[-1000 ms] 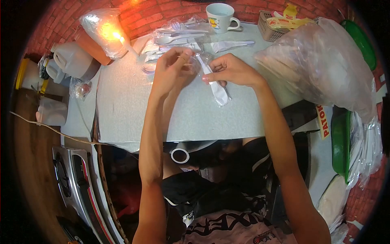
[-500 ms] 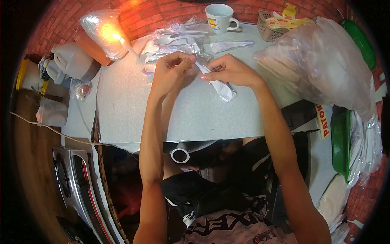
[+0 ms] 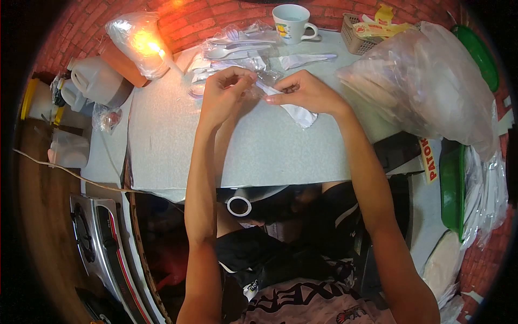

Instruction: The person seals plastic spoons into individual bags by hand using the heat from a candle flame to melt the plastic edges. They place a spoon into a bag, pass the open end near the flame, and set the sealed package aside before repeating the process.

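Note:
Over the table, my right hand (image 3: 310,94) holds a slim bundle (image 3: 299,114), a white paper napkin wrapped around what looks like plastic cutlery. The bundle slants, its wide paper end down to the right and a thin pale handle end up to the left. At that thin end my left hand (image 3: 225,89) is closed in a pinch, with a bit of clear film by its fingertips. Just beyond the hands lie white plastic spoons (image 3: 232,52) in clear wrappers. Another napkin-wrapped bundle (image 3: 306,60) lies behind my right hand.
A mug (image 3: 291,26) and a basket of packets (image 3: 356,38) stand at the back. A lit candle (image 3: 171,63) burns at back left, near a filled plastic bag (image 3: 137,43) and jugs (image 3: 100,81). A large clear bag (image 3: 431,86) bulges on the right. A stove (image 3: 105,243) sits lower left.
My left hand has shifted slightly up and left. The bundle's wide end has swung a little to the right and up in my right hand.

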The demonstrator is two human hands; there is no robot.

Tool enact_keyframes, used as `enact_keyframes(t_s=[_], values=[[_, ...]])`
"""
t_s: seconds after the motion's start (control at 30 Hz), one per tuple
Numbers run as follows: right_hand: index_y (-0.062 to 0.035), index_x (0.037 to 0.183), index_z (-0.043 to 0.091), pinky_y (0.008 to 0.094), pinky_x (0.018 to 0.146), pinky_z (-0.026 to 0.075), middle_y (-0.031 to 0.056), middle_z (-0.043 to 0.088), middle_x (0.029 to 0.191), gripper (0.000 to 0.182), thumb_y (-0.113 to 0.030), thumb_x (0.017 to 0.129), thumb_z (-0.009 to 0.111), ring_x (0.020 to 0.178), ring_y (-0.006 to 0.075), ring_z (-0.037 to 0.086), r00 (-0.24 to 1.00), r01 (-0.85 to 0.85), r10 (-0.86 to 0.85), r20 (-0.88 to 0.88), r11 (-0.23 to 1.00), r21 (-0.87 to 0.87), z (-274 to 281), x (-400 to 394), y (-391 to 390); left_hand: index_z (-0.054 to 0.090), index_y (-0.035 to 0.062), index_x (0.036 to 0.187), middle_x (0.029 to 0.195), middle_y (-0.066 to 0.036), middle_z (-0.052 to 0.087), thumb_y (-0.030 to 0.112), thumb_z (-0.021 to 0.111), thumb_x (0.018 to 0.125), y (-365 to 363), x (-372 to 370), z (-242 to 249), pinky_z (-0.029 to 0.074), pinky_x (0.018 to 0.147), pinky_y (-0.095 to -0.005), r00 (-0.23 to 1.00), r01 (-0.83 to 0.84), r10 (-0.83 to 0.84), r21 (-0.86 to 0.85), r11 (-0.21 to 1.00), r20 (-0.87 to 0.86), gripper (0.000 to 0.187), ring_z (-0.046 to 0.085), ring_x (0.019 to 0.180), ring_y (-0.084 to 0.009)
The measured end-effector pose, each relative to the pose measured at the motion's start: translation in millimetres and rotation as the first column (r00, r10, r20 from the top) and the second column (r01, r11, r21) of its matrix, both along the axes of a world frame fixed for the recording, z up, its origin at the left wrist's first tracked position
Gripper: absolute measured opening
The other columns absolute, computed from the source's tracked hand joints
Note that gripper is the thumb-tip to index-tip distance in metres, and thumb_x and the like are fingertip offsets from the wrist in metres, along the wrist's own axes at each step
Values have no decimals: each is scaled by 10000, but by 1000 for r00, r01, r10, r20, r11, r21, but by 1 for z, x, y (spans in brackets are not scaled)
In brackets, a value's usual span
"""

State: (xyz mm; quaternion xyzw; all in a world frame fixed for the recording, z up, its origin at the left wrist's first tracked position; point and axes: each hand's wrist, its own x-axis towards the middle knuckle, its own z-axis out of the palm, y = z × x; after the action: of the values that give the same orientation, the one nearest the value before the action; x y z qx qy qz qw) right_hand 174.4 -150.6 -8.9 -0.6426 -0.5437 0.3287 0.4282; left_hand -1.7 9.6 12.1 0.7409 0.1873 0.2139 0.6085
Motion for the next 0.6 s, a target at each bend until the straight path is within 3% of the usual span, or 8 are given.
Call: enact_keyframes(t_s=[0.23,0.3,0.4,0.53,0.6], values=[[21,853,725,295,563,385,-27,547,648,410,-382,890,791,628,63,448,1000,-17,17,-4,1000,-13,4,-1,-2,744,35,1091,1012,-44,732,214,687,956,-2,3,2,511,728,-281,984,-104,113,-69,992,135,231,636,849,-110],[27,846,717,295,563,388,-27,549,649,417,-382,893,789,628,62,451,1000,-26,26,-10,1000,10,2,-1,-1,745,41,1130,1028,-45,738,217,700,949,1,2,-5,501,733,-279,997,-16,11,63,998,80,257,644,857,-124],[28,841,711,294,563,387,-25,549,648,420,-382,895,789,627,62,452,1000,-12,12,19,1000,-16,5,-2,-2,747,50,1129,1025,-36,739,222,703,946,3,4,-9,489,720,-268,1000,3,-5,180,984,14,256,646,856,-122],[20,845,715,296,562,385,-22,547,647,418,-389,892,789,626,64,452,999,-36,36,2,999,-15,4,0,-2,724,56,1139,1047,-17,723,199,668,981,-8,4,3,509,716,-263,999,-26,20,156,987,41,220,647,904,-101],[13,835,707,295,561,379,-22,538,641,423,-398,891,787,623,66,445,999,-19,20,32,1000,-24,2,1,-1,750,52,1087,998,-20,734,219,705,953,-10,4,5,485,692,-263,994,-89,87,28,996,65,219,641,850,-104]])
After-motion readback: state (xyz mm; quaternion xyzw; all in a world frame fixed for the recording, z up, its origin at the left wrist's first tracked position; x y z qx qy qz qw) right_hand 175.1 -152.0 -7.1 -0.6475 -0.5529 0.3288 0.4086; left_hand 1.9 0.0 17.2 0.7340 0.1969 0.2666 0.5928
